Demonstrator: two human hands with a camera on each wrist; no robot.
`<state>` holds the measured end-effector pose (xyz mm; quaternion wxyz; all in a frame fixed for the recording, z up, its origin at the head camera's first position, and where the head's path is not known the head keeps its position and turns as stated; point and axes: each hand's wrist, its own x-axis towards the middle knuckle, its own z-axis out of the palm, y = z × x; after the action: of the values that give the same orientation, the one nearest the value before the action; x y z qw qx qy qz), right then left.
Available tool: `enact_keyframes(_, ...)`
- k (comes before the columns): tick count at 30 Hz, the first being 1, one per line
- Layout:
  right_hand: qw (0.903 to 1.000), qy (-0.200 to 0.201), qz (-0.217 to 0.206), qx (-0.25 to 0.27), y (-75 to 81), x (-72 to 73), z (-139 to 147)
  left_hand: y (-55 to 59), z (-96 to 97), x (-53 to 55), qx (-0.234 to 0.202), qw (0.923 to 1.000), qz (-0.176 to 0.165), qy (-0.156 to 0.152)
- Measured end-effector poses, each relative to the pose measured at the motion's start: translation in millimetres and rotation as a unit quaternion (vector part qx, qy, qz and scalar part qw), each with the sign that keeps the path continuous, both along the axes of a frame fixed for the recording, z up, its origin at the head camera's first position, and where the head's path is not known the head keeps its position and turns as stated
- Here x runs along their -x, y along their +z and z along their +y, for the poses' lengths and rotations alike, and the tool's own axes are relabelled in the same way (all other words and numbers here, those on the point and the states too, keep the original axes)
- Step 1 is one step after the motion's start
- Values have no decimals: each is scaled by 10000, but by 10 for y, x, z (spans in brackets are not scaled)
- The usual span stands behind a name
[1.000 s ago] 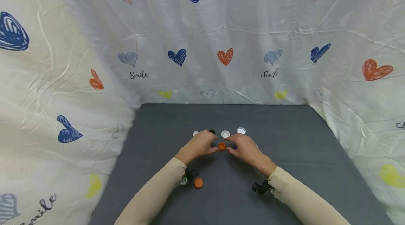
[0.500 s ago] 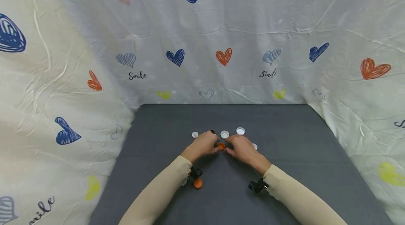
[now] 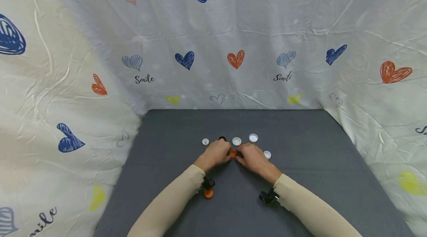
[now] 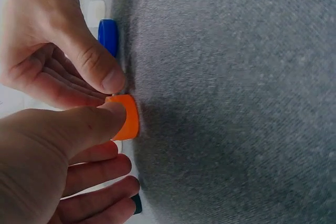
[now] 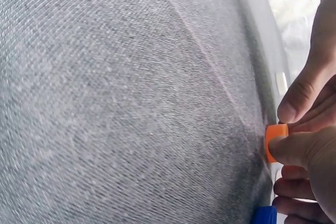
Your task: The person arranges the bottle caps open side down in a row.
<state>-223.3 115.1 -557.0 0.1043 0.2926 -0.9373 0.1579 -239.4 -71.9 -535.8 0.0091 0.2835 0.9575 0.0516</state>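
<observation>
An orange bottle cap (image 3: pixel 232 153) lies on the grey cloth between the two hands. My left hand (image 3: pixel 217 152) pinches at its left side; in the left wrist view the thumb (image 4: pixel 107 119) overlaps the cap and the other fingers curl beyond it. From the right, my right hand (image 3: pixel 252 156) closes thumb and fingers about the same cap, its thumb (image 5: pixel 289 149) lying over the orange side in the right wrist view. Both index fingertips are partly hidden. A blue cap (image 4: pixel 108 38) stands close by the right hand, and a black cap (image 3: pixel 222 139) by the left.
White caps lie around the hands: one at the left (image 3: pixel 205 142), two behind (image 3: pixel 237 141) (image 3: pixel 253 137), one by the right wrist (image 3: pixel 267 154). Another orange cap (image 3: pixel 208 193) sits under the left wrist. A heart-printed curtain (image 3: pixel 217 44) backs the grey table (image 3: pixel 300 200).
Both hands have drawn together around the orange cap, their fingers narrowing onto it. The left forearm has shifted right over the nearer caps, covering the white-and-green one. The orange cap has hardly moved.
</observation>
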Motion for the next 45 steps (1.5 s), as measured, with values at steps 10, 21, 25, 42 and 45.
enact_keyframes(10, 9993, 179, 309, -86, -51, -34, -7, -84, -1, -18, -32, 10000, 87, 17)
enact_keyframes(21, 9992, 218, 327, 103, 28, -52, 12, -19, -84, -46, -457, 9988, 162, -33)
enact_keyframes(25, 9985, 273, 402, 261, 130, -66, 17, 50, -142, -71, -726, 9965, 324, -253)
enact_keyframes(42, 9914, 588, 972, 643, 516, -170, 9, 435, -342, -312, -1207, 9788, 1483, -728)
enact_keyframes(45, 9887, 697, 1025, 845, 557, -202, -1, 472, -377, -348, -1299, 9740, 1650, -849)
